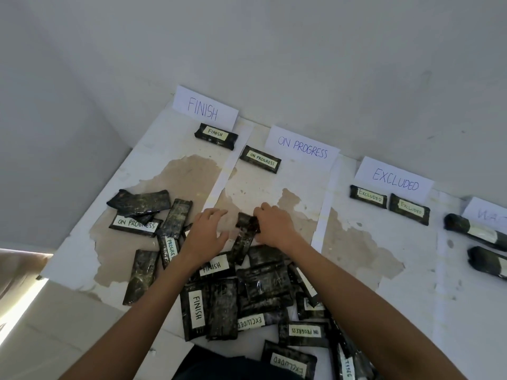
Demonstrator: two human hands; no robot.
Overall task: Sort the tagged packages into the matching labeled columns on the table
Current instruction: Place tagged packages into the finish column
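Note:
Black wrapped packages with white tags lie in a heap (263,286) at the near middle of the white table (274,185). My right hand (274,226) is shut on the top end of one black package (244,239), whose tag is hidden. My left hand (204,234) hovers beside it with fingers spread, holding nothing. Paper signs stand against the wall: FINISH (204,108), ON PROGRESS (301,146), EXCLUDED (395,179). One FINISH package (216,136), one ON PROGRESS package (260,159) and two EXCLUDED packages (368,196) (409,209) lie below their signs.
A fourth sign (488,215), its text blurred, stands at the far right with two packages (474,229) (488,261) below it. More packages (142,212) lie loose at the left. White paper strips (230,171) divide the columns. The table's left edge drops to the floor.

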